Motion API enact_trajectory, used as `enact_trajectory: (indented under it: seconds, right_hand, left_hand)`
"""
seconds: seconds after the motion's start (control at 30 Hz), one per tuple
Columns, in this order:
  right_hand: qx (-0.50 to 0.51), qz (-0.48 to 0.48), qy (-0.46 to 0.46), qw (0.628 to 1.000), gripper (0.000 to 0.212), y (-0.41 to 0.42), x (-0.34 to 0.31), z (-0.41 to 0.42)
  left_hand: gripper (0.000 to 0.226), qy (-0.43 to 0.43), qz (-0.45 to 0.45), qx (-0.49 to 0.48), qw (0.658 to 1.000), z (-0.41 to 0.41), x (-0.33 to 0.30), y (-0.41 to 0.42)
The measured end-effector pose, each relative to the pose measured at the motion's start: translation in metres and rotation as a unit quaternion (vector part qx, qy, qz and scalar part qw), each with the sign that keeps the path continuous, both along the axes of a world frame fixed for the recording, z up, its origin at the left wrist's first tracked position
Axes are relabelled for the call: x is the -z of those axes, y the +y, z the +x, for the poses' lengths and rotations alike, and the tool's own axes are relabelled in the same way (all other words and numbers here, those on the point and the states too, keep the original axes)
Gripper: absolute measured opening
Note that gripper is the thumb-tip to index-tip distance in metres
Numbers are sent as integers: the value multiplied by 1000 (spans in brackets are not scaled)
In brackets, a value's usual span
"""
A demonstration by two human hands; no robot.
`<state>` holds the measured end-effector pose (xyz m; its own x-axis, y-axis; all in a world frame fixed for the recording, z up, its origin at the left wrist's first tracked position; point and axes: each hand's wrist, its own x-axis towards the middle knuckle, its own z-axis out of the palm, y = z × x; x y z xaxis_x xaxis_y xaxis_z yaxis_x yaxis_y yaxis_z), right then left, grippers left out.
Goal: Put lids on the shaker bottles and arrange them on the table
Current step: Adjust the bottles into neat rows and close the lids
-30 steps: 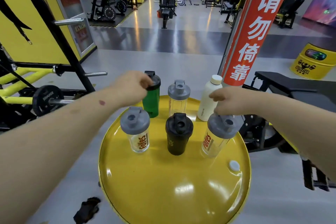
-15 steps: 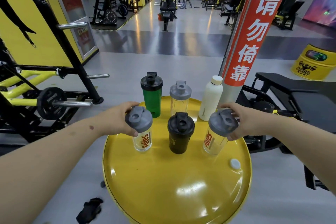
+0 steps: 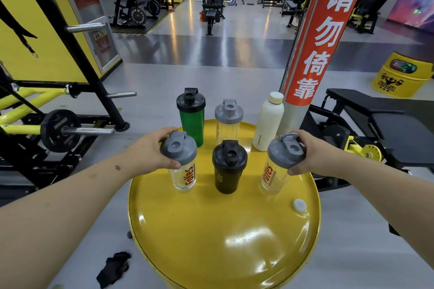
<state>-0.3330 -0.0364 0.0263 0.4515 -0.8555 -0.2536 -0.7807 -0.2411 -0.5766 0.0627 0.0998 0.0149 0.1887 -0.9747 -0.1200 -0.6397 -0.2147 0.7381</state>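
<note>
Several lidded shaker bottles stand on the round yellow table [image 3: 223, 241]. My left hand [image 3: 150, 152] grips the grey lid of the clear left bottle [image 3: 182, 164] with orange lettering. My right hand [image 3: 310, 157] grips the grey lid of the clear right bottle [image 3: 279, 166], which leans a little. Between them stands a black shaker [image 3: 229, 166]. Behind are a green shaker with a black lid [image 3: 191, 117], a clear shaker with a grey lid [image 3: 228, 121] and a white bottle [image 3: 269, 122].
A small white cap [image 3: 299, 205] lies on the table's right part. A red pillar [image 3: 317, 37] stands behind the table, a black bench [image 3: 387, 119] to the right, a barbell rack [image 3: 61, 129] to the left. A black glove [image 3: 115, 267] lies on the floor.
My left hand left the green shaker's lid and took hold of the left clear bottle's lid. My right hand shifted from above the right clear bottle to gripping its lid from the side.
</note>
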Motion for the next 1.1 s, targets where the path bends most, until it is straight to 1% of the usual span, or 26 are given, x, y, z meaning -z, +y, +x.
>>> enact_trajectory:
  seconds: [0.23,0.67,0.93,1.1]
  right_hand:
    - [-1,6,18,1000,98,-3,2,-1]
    - [10,9,17,1000,97,-3,3,2]
    - [6,19,28,999,101,-1,3,3]
    - [7,23,25,999,102,-1,3,3]
  left_hand:
    - [106,-30,10,11,999,-1,-1,-2]
    - [106,-41,14,19,999,0,0,-3]
    - [106,-46,7,14,999,-2,1,0]
    - [113,-40,10,11,999,-5,0,2]
